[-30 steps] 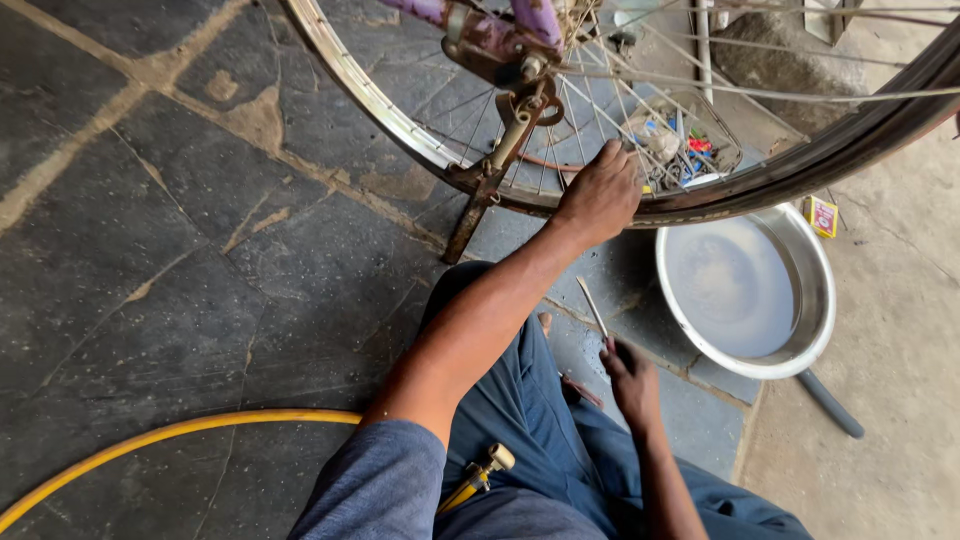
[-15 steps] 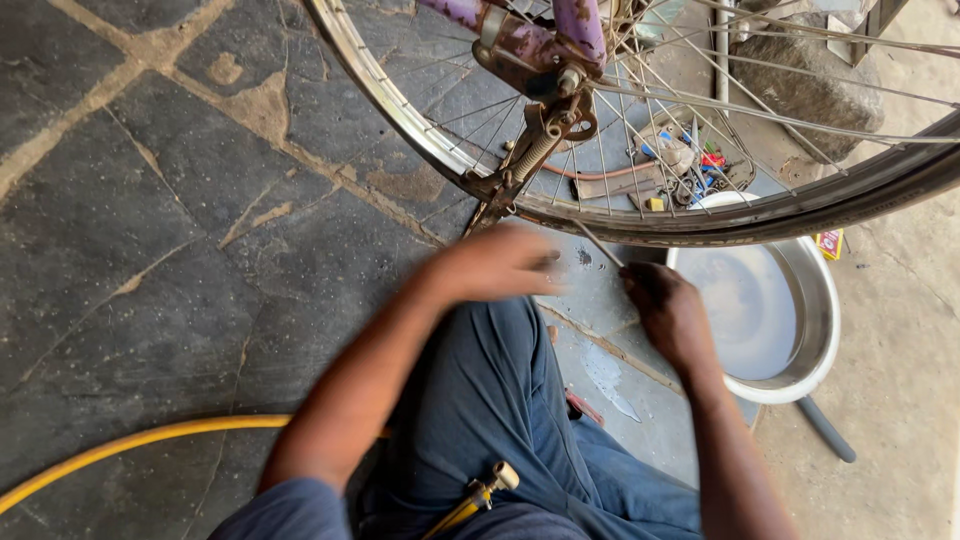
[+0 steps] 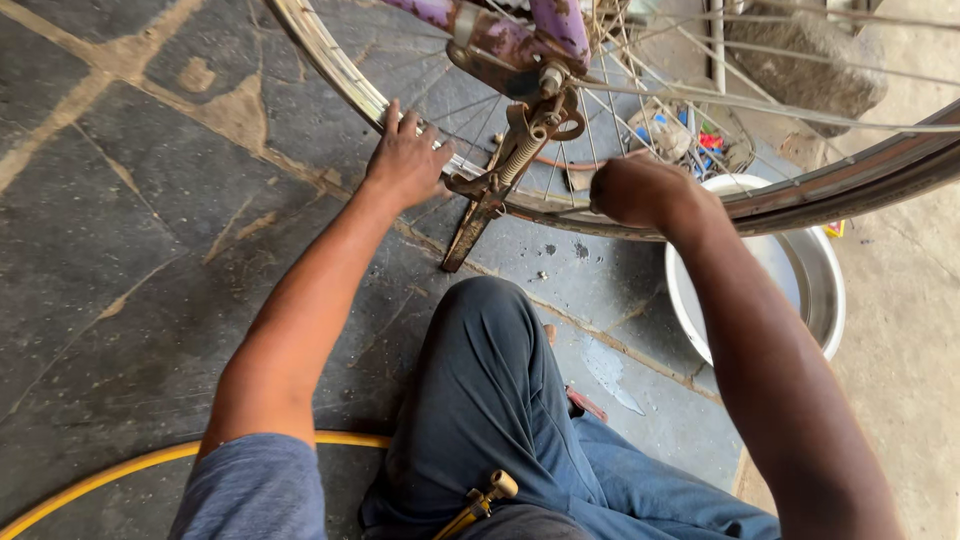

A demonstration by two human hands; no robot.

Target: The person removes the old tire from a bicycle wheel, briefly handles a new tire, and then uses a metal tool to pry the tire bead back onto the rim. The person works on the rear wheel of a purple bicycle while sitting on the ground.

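The person sits on a dark stone floor (image 3: 130,230) with both hands on a bicycle wheel rim (image 3: 330,62) that stands just ahead of the bent knee. The left hand (image 3: 405,160) lies flat over the bare metal rim, fingers spread and curled over its edge, gripping it where no tyre covers it. The right hand (image 3: 640,190) is closed into a fist against the lower arc of the wheel, where the dark tyre (image 3: 860,180) sits on the rim; whether it holds a tool or pinches the tyre edge cannot be told, as the knuckles hide the palm. Between the two hands hangs the rusty kickstand (image 3: 480,215), with its spring, fixed under the purple frame (image 3: 470,25) near the axle. Judging from the bare rim on one side and the tyre on the other, the work in hand looks like getting the tyre on or off the rim, the left hand steadying the wheel while the right works the edge. Any further move along the rim would call for a firm hold on the wheel and care around the spokes (image 3: 700,95). A round metal basin (image 3: 815,300) sits on the floor just beyond the right forearm; its contents look like clear water or nothing, and this cannot be settled. A yellow hose (image 3: 120,470) curves near the left elbow, with a brass fitting (image 3: 485,495) resting on the lap.
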